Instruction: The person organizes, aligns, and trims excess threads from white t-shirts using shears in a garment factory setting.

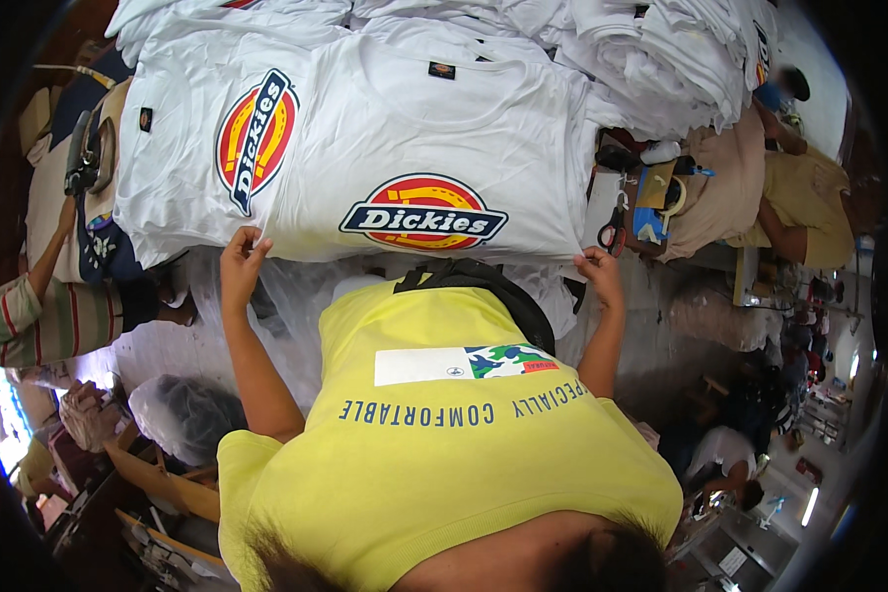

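Observation:
A white T-shirt [434, 128] with a large red, yellow and navy printed emblem lies spread flat in front of me, its neckline toward the middle top. My left hand [241, 261] pinches the near edge of this shirt to the left of the emblem. At the near right corner, my right hand [602, 273] has thumb and fingers closed on the same cloth. Another white T-shirt [173, 163] with a matching emblem, turned sideways, lies against it on the left. Both forearms reach forward on either side of my yellow shirt.
Piled white shirts [651, 64] rise at the far side. Scissors [614, 232] and a tape roll [674, 195] lie at the right. On the left, a person in a striped shirt [54, 321] holds an iron [94, 163]. Plastic-wrapped bundles [185, 419] stand behind on the left.

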The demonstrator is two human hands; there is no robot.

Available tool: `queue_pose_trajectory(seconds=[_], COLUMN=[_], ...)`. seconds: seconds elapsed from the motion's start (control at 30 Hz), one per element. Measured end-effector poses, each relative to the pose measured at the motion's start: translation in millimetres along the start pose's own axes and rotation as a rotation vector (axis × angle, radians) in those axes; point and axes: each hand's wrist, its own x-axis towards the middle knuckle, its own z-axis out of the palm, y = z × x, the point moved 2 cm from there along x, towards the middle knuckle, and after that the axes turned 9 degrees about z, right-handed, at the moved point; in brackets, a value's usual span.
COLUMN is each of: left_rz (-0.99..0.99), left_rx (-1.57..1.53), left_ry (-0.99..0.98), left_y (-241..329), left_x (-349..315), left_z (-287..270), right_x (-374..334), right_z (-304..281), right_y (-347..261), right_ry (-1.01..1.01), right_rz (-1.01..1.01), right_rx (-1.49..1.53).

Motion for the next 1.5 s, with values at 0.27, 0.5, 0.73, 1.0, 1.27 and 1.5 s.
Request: queue_pose_trajectory(seconds=[0.27, 0.5, 0.73, 1.0, 1.27, 1.5], left_rz=[-0.077, -0.132, -0.169, -0.134, 0.192, 0.653], left_rx=[-0.169, -0.228, -0.239, -0.322, 0.145, 0.424], left_ry=[0.107, 0.156, 0.148, 0.317, 0.401, 0.092], left_y=[8.2, -18.7, -36.6, -37.0, 9.2, 48.8], left_x=[-21.3, -40.0, -46.9, -60.6, -72.5, -89.9], left_z=[-3.9, 16.2, 28.0, 36.8, 47.7, 77.8], right_x=[-16.1, 22.2, 95.3, 137.7, 162.1, 197.3], right_z=[-36.1, 28.3, 219.6, 333.4, 313.7, 267.6], right_y=[-2.9, -99.8, -252.2, -326.9, -306.8, -279.1], right_ry=[0.063, 0.039, -0.652, -0.812, -0.863, -1.309], right_rz=[0.139, -0.252, -0.310, -0.043, -0.033, -0.136], right_rx=[0.040, 0.238, 0.271, 0.559, 0.837, 1.162])
